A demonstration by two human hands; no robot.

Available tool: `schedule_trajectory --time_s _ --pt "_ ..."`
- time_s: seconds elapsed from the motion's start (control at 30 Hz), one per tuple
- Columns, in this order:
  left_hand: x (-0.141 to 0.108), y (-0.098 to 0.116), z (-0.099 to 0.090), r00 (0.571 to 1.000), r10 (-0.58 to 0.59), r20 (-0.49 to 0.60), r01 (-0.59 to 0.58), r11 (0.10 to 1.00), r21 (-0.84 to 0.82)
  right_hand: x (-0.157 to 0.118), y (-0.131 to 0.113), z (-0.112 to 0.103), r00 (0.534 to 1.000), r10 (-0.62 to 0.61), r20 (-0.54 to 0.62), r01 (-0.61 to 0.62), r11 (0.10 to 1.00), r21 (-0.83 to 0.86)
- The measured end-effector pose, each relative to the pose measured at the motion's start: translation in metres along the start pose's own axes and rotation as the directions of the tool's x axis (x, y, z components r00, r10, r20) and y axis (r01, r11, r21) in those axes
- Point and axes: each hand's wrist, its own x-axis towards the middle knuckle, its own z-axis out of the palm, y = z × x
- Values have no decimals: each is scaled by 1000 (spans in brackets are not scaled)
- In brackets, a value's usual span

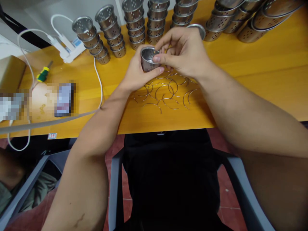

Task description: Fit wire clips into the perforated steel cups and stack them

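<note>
A small perforated metal cup point(149, 65) is held above the table, its open top tilted toward me. My left hand point(137, 70) is wrapped round its side, with the thumb along the near wall. At the cup's right rim, my right hand point(181, 53) has its thumb and forefinger pinched together. Whatever lies between those fingertips is too small or hidden to make out. Below both hands, several thin curved wires point(166, 93) lie loose on the table. Partly behind my right hand is the round rim of another metal cup point(200, 30).
Stacks of perforated cups point(136, 24) stand along the back, with larger ones point(260, 25) at right. On the left are a white power strip point(73, 49) with cables, a screwdriver point(43, 73), a blurred phone point(64, 99) and a box point(11, 73). Another person's leg shows at lower left.
</note>
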Motion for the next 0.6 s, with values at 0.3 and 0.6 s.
schedule_trajectory --time_s 0.3,0.6 --pt "4 -23 -1 989 79 -128 -75 997 33 -9 3 -2 989 -149 1 142 940 -311" --pt "5 -12 2 991 124 51 -127 990 55 -15 13 5 986 -38 164 95 932 -350"
